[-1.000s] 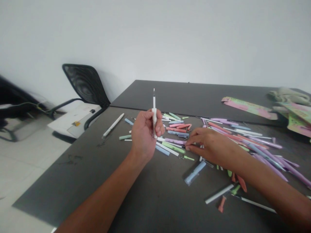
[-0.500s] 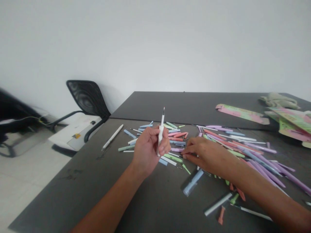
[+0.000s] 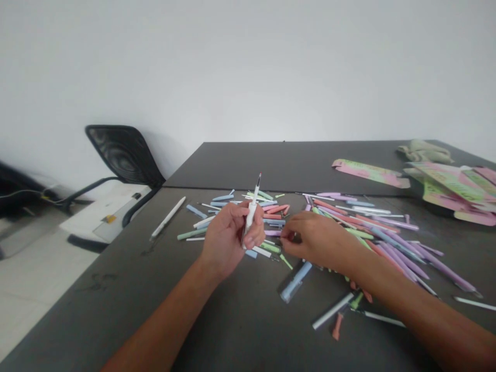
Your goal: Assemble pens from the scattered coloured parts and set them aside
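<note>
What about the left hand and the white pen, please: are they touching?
Touching. The head view shows the left hand closed around the white pen.

Near side of the left hand (image 3: 227, 240) grip on the held pen (image 3: 251, 206): bare table (image 3: 232, 320), open pass. Beyond and right of the grip, scattered pen parts (image 3: 349, 222) block low sweeps. Right hand (image 3: 310, 240) sits just right, loose white pen (image 3: 168, 225) well left.

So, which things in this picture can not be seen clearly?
1. Head view: the lower end of the white pen is hidden inside the left hand.
2. Whether the right hand pinches anything: covered by its own fingers, too small.
3. The colourful packets are cut off by the right edge; their print is blurred.
</note>
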